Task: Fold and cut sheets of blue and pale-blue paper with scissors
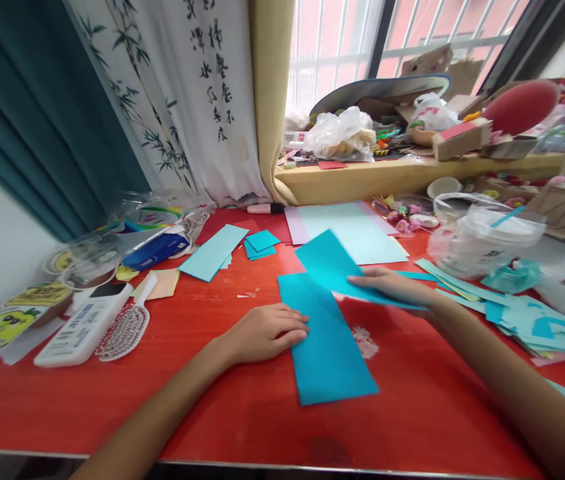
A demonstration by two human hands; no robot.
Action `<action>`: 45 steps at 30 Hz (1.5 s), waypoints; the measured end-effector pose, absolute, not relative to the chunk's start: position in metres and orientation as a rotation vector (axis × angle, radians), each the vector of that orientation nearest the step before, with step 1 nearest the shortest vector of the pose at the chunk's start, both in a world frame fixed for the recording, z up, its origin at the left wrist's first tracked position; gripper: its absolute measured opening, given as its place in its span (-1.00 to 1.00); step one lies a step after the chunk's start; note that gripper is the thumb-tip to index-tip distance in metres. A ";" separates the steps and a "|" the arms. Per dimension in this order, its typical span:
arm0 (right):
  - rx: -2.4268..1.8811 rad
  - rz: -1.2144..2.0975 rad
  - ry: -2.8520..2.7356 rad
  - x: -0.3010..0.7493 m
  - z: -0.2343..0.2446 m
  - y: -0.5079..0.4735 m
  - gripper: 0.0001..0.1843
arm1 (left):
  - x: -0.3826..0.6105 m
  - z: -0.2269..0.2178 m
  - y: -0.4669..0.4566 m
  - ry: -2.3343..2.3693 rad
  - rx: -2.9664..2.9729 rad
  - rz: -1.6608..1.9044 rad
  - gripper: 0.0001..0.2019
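Left forearm crossed the red counter up front; left fingers, loosely extended, gripping nothing, lay on the lower blue sheet; right fingers, closed, held the upper blue sheet aslant over its far end. Light, even pressure seemed wisest against creases.

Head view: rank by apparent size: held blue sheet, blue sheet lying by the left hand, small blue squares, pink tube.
1. Lying blue sheet
2. Held blue sheet, partly covered
3. Small blue squares
4. Pink tube
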State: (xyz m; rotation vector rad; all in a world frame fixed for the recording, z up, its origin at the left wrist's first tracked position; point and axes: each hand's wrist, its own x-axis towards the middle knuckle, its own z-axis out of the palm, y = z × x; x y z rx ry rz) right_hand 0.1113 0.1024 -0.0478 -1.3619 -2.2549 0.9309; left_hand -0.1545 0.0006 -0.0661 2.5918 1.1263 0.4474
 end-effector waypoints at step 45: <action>-1.451 0.077 -2.823 0.055 -0.067 0.044 -0.56 | -0.152 -0.058 0.002 1.248 0.989 1.013 -0.53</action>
